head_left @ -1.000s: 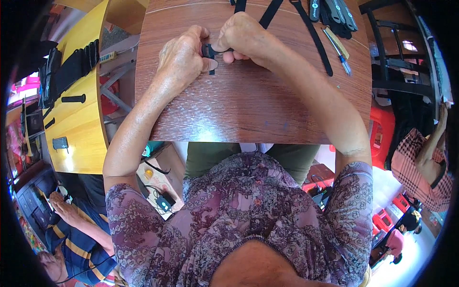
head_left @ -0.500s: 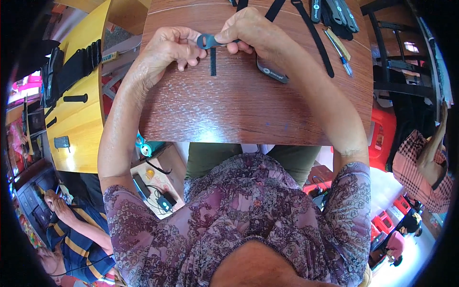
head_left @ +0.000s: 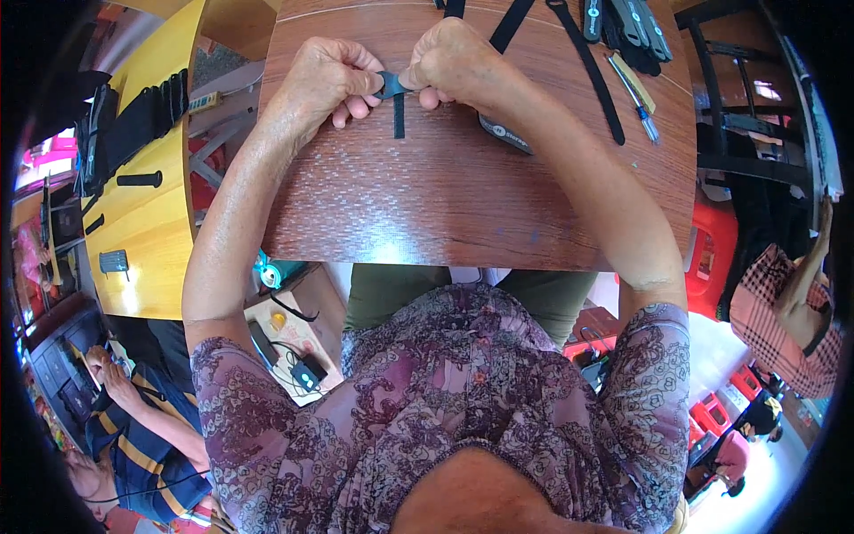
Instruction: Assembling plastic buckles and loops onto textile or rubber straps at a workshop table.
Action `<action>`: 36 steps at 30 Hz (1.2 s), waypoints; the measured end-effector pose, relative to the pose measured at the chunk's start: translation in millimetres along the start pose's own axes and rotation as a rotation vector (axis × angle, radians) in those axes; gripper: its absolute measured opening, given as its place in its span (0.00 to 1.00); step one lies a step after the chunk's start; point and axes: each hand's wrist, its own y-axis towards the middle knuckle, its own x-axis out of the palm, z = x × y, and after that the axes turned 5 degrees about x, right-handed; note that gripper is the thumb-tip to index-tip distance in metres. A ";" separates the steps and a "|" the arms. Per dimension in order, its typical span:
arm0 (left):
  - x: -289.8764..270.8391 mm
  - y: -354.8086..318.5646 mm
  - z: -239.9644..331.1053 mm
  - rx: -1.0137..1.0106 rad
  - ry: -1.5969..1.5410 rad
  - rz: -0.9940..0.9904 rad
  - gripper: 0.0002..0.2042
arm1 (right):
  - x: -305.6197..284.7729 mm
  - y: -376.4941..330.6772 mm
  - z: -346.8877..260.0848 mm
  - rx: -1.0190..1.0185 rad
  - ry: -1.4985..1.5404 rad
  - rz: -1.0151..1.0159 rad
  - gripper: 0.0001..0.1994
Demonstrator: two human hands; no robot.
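Over the far part of the brown table [head_left: 356,205], my left hand [head_left: 336,80] pinches the slotted, rounded end of a dark grey strap [head_left: 391,85]. My right hand [head_left: 454,64] grips the same strap just beside it, thumb and fingers pressed together. Much of the strap is hidden by the fingers. Below it a short black strip [head_left: 398,120] points toward me; I cannot tell whether it joins the strap. A grey piece with a white print [head_left: 504,135] lies under my right wrist, partly covered by the forearm.
A long black strap [head_left: 594,84] lies to the right, near a pile of grey and black straps [head_left: 636,36] and a slim tool with a blue end [head_left: 646,125]. More black straps [head_left: 147,120] rest on the yellow table [head_left: 151,249] at left. People sit at both sides.
My left hand has slid closer to the right one, and its fingers now cover more of the strap's slotted end. My right hand stays nearly in place.
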 end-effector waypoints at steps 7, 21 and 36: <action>2.8 -0.3 -1.1 0.006 0.031 0.031 0.02 | -0.2 0.2 1.1 -0.049 -0.058 0.020 0.04; 8.2 -4.1 4.1 0.022 0.119 0.074 0.01 | -2.6 -4.1 -4.5 0.006 -0.238 -0.020 0.09; 9.6 -4.3 2.9 0.026 0.172 0.085 0.02 | -4.5 -12.0 -10.0 -0.002 -0.239 -0.002 0.09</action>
